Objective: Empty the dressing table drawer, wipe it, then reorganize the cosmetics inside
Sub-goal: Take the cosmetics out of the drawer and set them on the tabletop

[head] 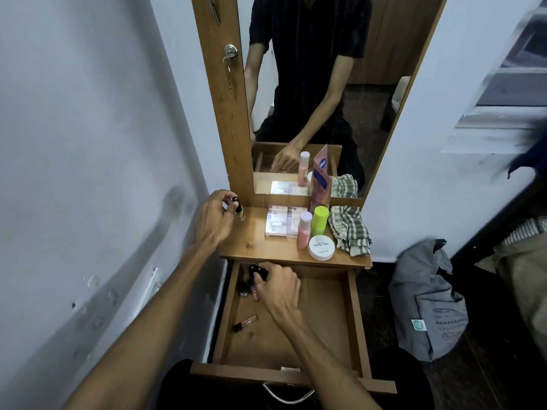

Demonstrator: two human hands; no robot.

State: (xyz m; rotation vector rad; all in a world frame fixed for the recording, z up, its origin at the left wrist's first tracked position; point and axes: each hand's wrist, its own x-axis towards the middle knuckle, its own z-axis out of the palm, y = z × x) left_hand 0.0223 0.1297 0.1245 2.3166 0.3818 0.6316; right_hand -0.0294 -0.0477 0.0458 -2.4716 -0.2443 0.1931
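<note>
The dressing table top (260, 247) serves as the holding area while the open drawer (353, 315) beneath it is cleared, which is why the bigger cosmetics already stand grouped on its right half, well to the right of the left hand's grip: a checked cloth (349, 229) bunched at the far right, ready, I judge, for the wiping step; a flat clear case (279, 221) lying down; a pink carton (320, 179) leaning on the mirror; a green bottle (319, 220) and a pink bottle (304, 229) upright; and a white round tub (321, 247) nearest the front edge. The left hand (213, 220) has its fingers pinched on the black cap of a small bottle (238, 213) at the top's left rear corner; the bottle stands upright, long axis vertical, cap up, apparently being set down clear of the group. The right hand (276, 284) reaches into the drawer's back left corner with fingers curled round a small dark item (259, 272); what exactly it is I cannot tell. Just below that grip a thin tube (255, 292) hangs or lies pointing toward the drawer front, and a small dark jar (244, 290) sits just left of it. Nearer the drawer front, a lip-gloss tube (245, 322) lies flat, its long axis diagonal, dark cap toward the front left. The emptying looks nearly finished.
</note>
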